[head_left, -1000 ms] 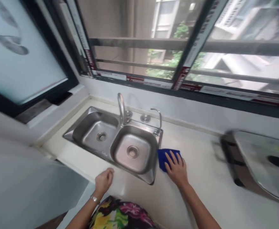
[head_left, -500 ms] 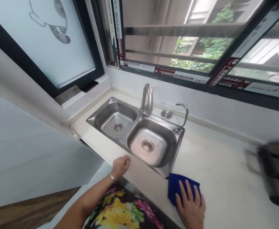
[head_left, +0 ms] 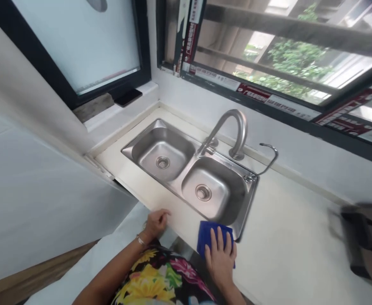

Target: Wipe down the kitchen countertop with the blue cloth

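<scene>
My right hand (head_left: pixel 220 259) holds a folded blue cloth (head_left: pixel 204 238) pressed down on the pale counter, its fingers spread over the top. The cloth lies along the front right corner of a stainless steel double sink (head_left: pixel 179 186), touching or overlapping the rim. My left hand (head_left: pixel 156 224) is loosely closed at the counter's front edge, left of the cloth, with nothing visible in it. Both basins show bare metal and a drain. A curved faucet (head_left: pixel 241 127) rises behind the divider, and a thin small tap (head_left: pixel 274 159) stands at the back right corner.
Right of the sink stretches the pale counter (head_left: pixel 287 237). A dark appliance or pan with a handle (head_left: pixel 360 241), blurred, sits at the far right. A dark flat object, like a phone (head_left: pixel 129 97), rests on the left ledge. A window (head_left: pixel 268 55) runs along the back wall.
My right hand has slid the blue cloth from the sink's right side round to its front right corner, nearer to me. My left hand stays closed by the front edge. The view has shifted.
</scene>
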`<state>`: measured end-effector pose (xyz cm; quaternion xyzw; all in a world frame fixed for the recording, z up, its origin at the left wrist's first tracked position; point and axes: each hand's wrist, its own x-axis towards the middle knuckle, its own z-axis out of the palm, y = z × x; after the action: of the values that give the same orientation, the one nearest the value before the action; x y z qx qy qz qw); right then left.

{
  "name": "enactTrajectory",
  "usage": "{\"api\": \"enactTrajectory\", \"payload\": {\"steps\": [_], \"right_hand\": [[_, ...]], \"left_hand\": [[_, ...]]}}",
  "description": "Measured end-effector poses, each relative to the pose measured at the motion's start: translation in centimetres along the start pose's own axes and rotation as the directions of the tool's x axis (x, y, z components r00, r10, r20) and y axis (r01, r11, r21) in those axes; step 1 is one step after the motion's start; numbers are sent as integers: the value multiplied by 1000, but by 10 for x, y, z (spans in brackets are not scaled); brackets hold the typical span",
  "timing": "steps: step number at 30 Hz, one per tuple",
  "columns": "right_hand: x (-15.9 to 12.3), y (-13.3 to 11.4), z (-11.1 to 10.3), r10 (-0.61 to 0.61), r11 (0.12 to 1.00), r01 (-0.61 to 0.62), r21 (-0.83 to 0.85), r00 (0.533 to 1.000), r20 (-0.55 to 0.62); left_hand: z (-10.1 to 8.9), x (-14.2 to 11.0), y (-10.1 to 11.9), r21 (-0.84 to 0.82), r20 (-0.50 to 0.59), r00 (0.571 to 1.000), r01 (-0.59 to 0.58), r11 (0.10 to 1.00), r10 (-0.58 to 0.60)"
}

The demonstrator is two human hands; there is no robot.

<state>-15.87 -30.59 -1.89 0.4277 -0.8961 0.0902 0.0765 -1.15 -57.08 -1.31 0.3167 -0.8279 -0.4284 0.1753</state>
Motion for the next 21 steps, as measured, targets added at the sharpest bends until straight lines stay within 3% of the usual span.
{"api": "enactTrajectory", "payload": {"steps": [2, 5, 9, 16, 21], "right_hand": [[16, -15, 2, -72, 997, 73, -10, 996, 44], [41, -40, 6, -161, 986, 164, -22, 981, 106], [74, -79, 16, -239, 969, 246, -28, 957, 166], [122, -145, 36, -355, 933, 361, -10, 922, 157], [150, -185, 47, -432, 900, 435, 9, 892, 129]], "left_hand": [[-30, -8, -15, -48, -110, 988, 102, 994, -107], [-74, -22, -36, -106, -278, 928, 226, 968, -247], [-116, -37, -54, -98, -403, 871, 263, 960, -280], [-168, -40, -55, -54, -554, 820, 134, 990, -141], [-226, -38, -35, 175, -636, 757, -46, 984, 149]]}}
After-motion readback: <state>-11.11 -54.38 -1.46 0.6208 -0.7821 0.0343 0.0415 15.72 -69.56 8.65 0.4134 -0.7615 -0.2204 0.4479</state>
